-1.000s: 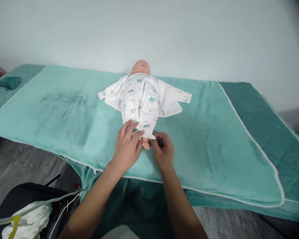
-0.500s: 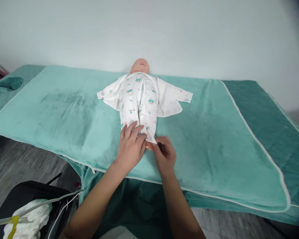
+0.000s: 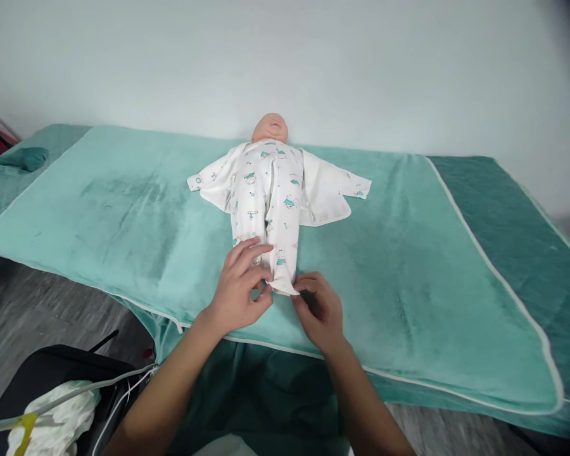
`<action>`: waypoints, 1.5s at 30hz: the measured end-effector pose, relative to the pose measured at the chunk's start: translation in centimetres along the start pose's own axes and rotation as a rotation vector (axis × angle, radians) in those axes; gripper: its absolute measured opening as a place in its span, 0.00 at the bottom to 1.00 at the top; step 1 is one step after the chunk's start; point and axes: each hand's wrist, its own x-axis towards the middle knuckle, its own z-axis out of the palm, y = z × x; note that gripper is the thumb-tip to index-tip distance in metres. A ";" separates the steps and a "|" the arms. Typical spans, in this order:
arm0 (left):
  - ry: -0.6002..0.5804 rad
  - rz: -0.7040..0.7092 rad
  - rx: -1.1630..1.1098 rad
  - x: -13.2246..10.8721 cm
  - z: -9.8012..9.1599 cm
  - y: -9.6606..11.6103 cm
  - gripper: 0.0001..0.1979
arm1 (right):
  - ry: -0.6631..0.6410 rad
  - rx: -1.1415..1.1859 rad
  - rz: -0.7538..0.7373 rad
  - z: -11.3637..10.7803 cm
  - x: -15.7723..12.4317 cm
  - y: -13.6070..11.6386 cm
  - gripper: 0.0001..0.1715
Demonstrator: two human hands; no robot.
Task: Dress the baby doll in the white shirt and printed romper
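A baby doll [image 3: 270, 128] lies on its back with its head toward the wall. White printed baby pants [image 3: 285, 215] cover its body and legs, over a white long-sleeved baby shirt [image 3: 320, 190] whose sleeves spread to both sides. My left hand [image 3: 240, 288] rests across the lower trouser legs, its thumb and index finger closed at the inner edge of the right-hand cuff. With thumb and forefinger, my right hand [image 3: 319, 310] pinches the outer corner of that same cuff. The doll's foot there is hidden by the fabric.
The doll lies on a teal padded sheet [image 3: 408, 285] with white piping, spread over a long table against a white wall [image 3: 361, 76]. At lower left, a black chair [image 3: 38, 373] holds a crumpled white cloth [image 3: 57, 411], with a cable [image 3: 99, 383] crossing above it.
The right-hand cuff has been drawn down toward me, covering the toes that showed before. My left thumb and index finger have moved onto the cuff edge, and my right hand has shifted slightly nearer.
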 end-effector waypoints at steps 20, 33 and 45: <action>-0.153 -0.158 0.484 8.0 1.0 -14.9 0.17 | -0.412 -0.727 -0.205 -0.7 14.1 10.7 0.22; -0.230 -0.103 0.417 8.5 1.3 -15.8 0.19 | -0.417 -0.564 -0.015 0.7 15.4 9.8 0.20; -0.155 -0.256 0.599 7.6 0.2 -14.1 0.06 | -0.356 -0.606 -0.096 -0.6 14.1 9.5 0.24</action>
